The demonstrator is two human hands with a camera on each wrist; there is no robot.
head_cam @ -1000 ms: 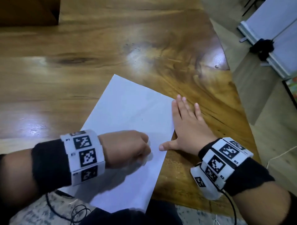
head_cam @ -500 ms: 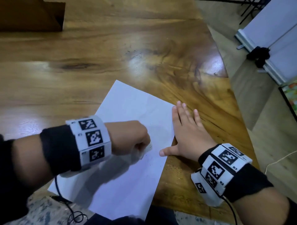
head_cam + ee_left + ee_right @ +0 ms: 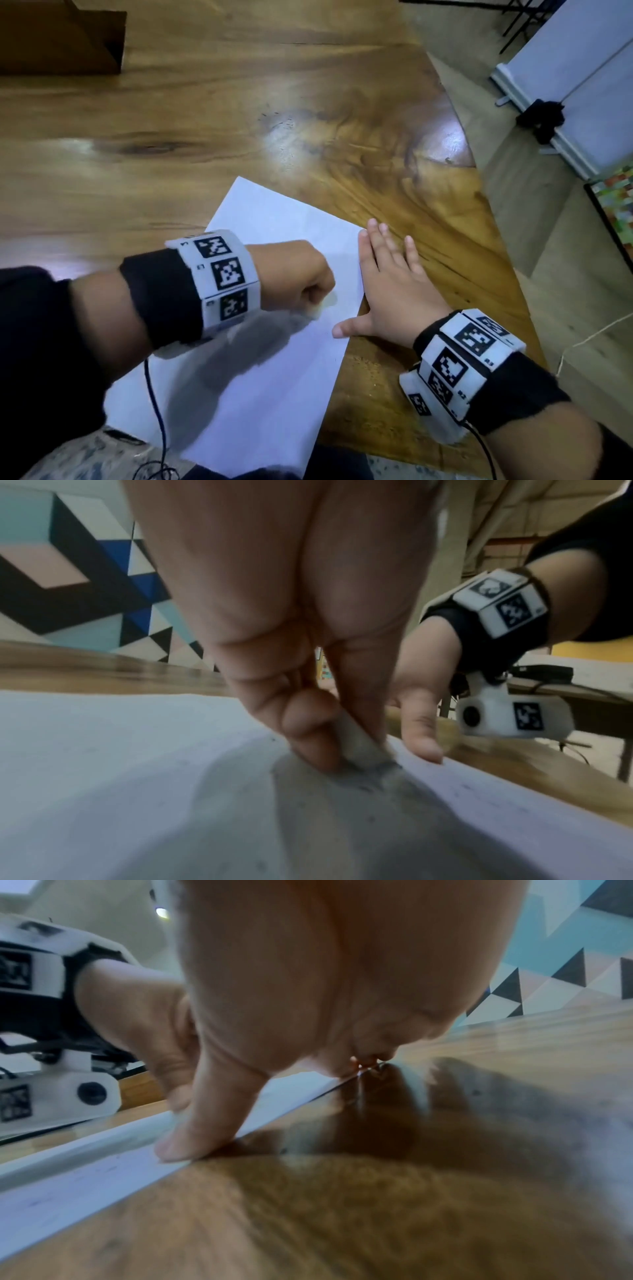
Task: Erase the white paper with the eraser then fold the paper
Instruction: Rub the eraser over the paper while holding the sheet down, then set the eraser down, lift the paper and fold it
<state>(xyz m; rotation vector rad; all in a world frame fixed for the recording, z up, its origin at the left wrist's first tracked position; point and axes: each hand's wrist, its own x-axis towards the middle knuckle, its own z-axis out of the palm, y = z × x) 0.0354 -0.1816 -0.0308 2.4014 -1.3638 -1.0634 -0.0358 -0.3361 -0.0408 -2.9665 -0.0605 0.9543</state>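
Observation:
A white sheet of paper (image 3: pixel 267 342) lies at an angle on the wooden table (image 3: pixel 205 102), its near end hanging over the front edge. My left hand (image 3: pixel 301 281) is curled over the paper's right half and pinches a small whitish eraser (image 3: pixel 359 744) between thumb and fingers, its tip pressed on the paper (image 3: pixel 137 791) over faint grey marks. My right hand (image 3: pixel 383 291) lies flat with straight fingers along the sheet's right edge. Its thumb (image 3: pixel 195 1137) presses the paper's border (image 3: pixel 85 1177) down, while the fingers rest partly on bare wood.
A dark wooden box (image 3: pixel 61 37) stands at the table's far left. The table's right edge (image 3: pixel 496 240) drops to a tiled floor, where a white board (image 3: pixel 582 78) lies. A thin black cable (image 3: pixel 157 411) hangs from my left wrist over the paper.
My left hand with the eraser has slid slightly away from me across the paper, toward the sheet's middle. The right hand stays flat in the same place.

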